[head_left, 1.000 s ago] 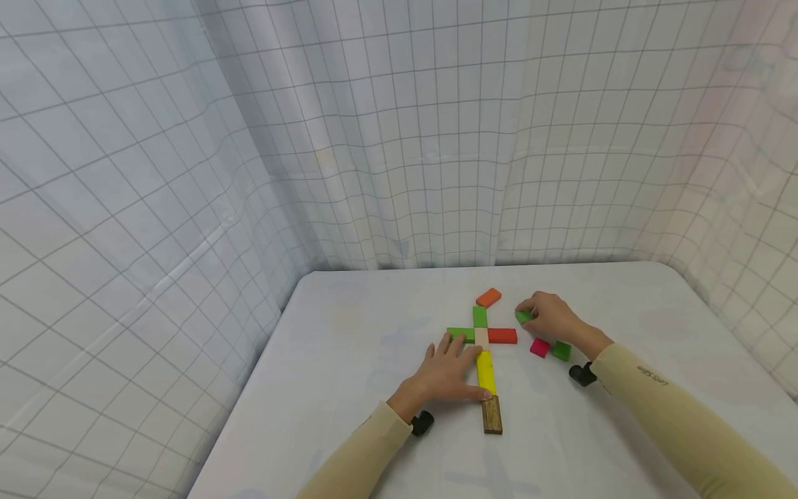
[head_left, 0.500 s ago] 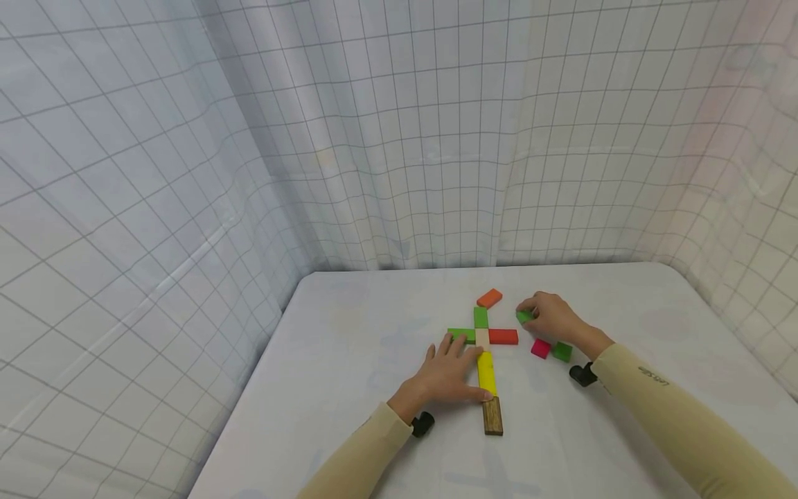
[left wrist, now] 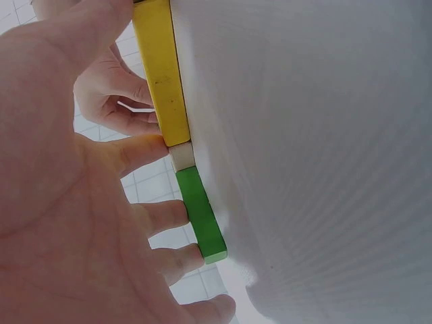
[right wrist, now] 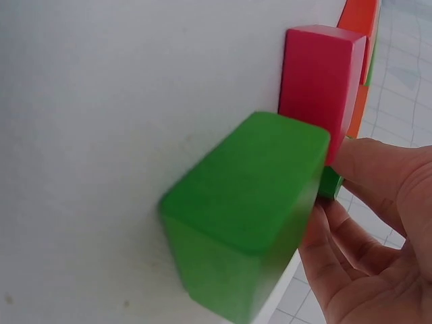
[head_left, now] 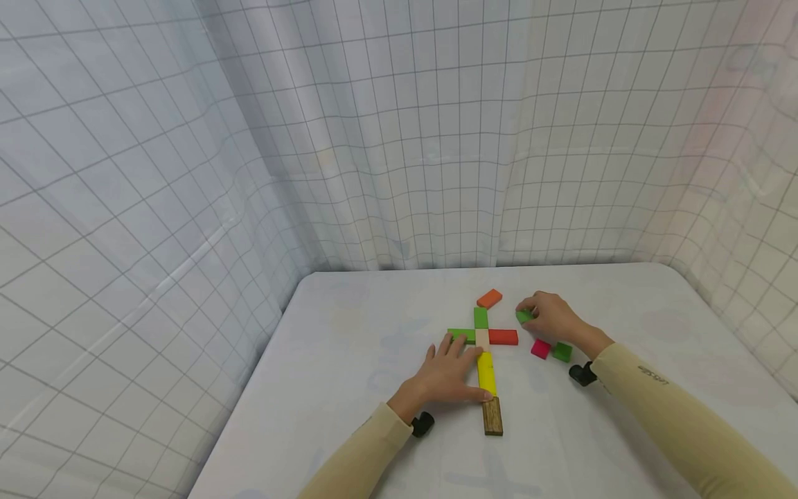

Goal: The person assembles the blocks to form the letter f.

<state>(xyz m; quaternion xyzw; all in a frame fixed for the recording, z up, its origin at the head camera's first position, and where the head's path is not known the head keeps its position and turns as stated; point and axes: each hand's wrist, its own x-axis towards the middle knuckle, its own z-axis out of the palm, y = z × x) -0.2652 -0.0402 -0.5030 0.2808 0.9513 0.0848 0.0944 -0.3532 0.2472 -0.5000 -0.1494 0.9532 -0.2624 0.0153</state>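
Flat wooden blocks form a cross on the table. My left hand [head_left: 444, 375] lies spread over its left side, with fingertips touching the left green block [head_left: 460, 335] and the pale centre block [head_left: 482, 337]. Its thumb rests where the yellow block [head_left: 486, 374] meets the brown block [head_left: 492, 417]. In the left wrist view the fingers press along the edges of the yellow block [left wrist: 162, 74] and green block [left wrist: 200, 212]. My right hand [head_left: 553, 320] pinches a small green block [head_left: 524, 316] to the right of the cross, partly hidden by the fingers.
A red block [head_left: 502, 337] makes the cross's right arm, another green block [head_left: 481, 318] its top. An orange block [head_left: 489, 299] lies beyond it. Near the right wrist are a pink-red block [head_left: 540, 348] and a dark green block [head_left: 562, 352]. Gridded white curtains [head_left: 399, 138] enclose the table.
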